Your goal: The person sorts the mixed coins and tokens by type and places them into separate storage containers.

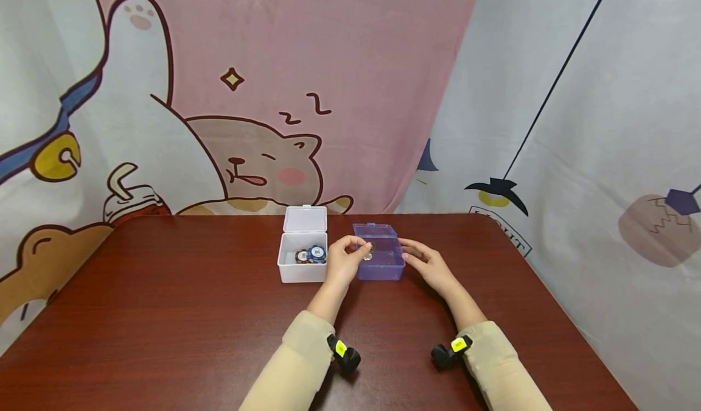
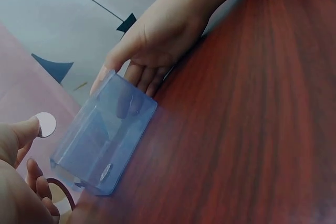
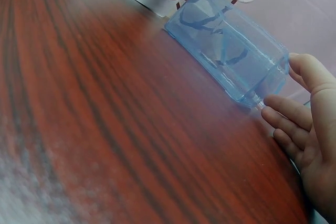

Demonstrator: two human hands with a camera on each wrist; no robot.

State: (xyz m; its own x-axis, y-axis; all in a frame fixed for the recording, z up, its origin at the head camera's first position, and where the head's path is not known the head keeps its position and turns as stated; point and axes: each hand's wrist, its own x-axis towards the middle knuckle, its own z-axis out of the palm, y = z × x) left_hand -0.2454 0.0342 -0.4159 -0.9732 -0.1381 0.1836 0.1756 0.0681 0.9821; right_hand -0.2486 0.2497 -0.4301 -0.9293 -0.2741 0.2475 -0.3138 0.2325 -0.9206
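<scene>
Between thumb and index finger, my left hand pinches a shiny round coin over the near left part of a see-through blue-purple box. The box's hinged lid is tilted back. Another coin shows through the box wall, low inside. My right hand is at the box's right side, fingers fairly straight and fingertips touching or very near the wall. Left of my left hand stands a white box, lid up, holding a blue poker chip and a brown one; the hand partly covers its right edge.
Both boxes stand near the far edge of a reddish-brown wooden table. Just behind it hangs a cloth with cartoon animals. A small black camera is strapped to the left sleeve, another camera to the right.
</scene>
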